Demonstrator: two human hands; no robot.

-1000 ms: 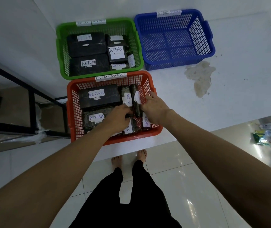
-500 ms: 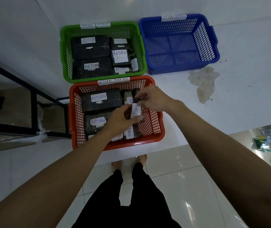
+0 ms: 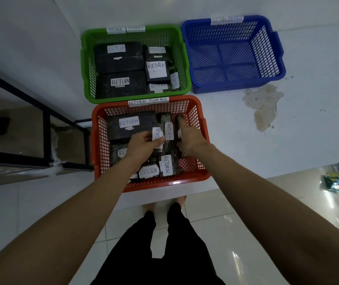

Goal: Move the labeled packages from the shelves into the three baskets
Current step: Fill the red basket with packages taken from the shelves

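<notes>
My left hand (image 3: 144, 144) pinched a small labelled package (image 3: 158, 136); my right hand (image 3: 189, 138) gripped another on edge. Best seated upright, labels up, in the red basket (image 3: 202, 128).

A home-like sorting corner: labeled plastic baskets (image 3: 142, 185) on a white ledge (image 3: 287, 130), glossy floor tiles (image 3: 236, 233), bare feet.

Green basket (image 3: 186, 64), blue basket (image 3: 275, 50), orange-red basket (image 3: 202, 128), all lattice-walled; black packages (image 3: 119, 58), white labels (image 3: 128, 121).
</notes>
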